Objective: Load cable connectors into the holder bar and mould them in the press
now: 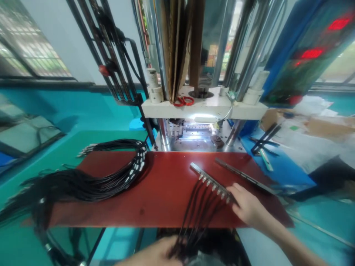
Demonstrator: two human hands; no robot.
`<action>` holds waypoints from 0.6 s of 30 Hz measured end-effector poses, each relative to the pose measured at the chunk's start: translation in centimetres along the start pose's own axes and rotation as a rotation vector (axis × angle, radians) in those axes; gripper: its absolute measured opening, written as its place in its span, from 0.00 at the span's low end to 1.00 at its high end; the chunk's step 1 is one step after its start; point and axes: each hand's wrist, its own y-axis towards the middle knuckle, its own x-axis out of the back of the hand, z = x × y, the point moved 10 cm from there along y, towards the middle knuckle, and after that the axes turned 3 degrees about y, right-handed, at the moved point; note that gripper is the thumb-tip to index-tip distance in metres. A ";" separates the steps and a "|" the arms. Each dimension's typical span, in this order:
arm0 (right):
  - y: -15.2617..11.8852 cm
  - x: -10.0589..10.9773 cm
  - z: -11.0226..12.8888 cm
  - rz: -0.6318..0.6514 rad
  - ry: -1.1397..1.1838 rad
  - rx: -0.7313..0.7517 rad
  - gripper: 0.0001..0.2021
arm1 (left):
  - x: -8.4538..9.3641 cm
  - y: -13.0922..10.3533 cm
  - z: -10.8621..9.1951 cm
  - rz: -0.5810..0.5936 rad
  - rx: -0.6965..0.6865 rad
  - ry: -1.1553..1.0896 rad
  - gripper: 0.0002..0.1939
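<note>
Head camera shows both hands working over a red-brown board (163,199). The right hand (245,205) is closed around the near end of a metal bar (208,178), thumb and fingers wrapped on it, while the bar's other end points away toward the press (205,109). Metal ends sit in a row along the bar, and black cables (195,201) run from them down to the left hand (168,251). That hand is curled round the gathered cables near the board's front edge; its fingertips are too blurred to make out. A second bar (242,175) lies on the board just beyond the right hand, and a large bundle of black cables (108,183) rests at the left.
</note>
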 end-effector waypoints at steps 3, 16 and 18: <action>1.4 1.1 0.1 0.045 0.088 -0.035 0.17 | -1.8 1.3 0.1 0.007 0.138 -0.265 0.28; 18.0 6.7 -4.8 -0.024 0.326 -0.078 0.09 | -3.8 9.7 -12.7 0.009 -0.099 -0.534 0.12; 21.3 7.6 -6.2 -0.079 0.341 -0.103 0.03 | -0.9 11.2 -14.9 -0.026 -0.126 -0.514 0.10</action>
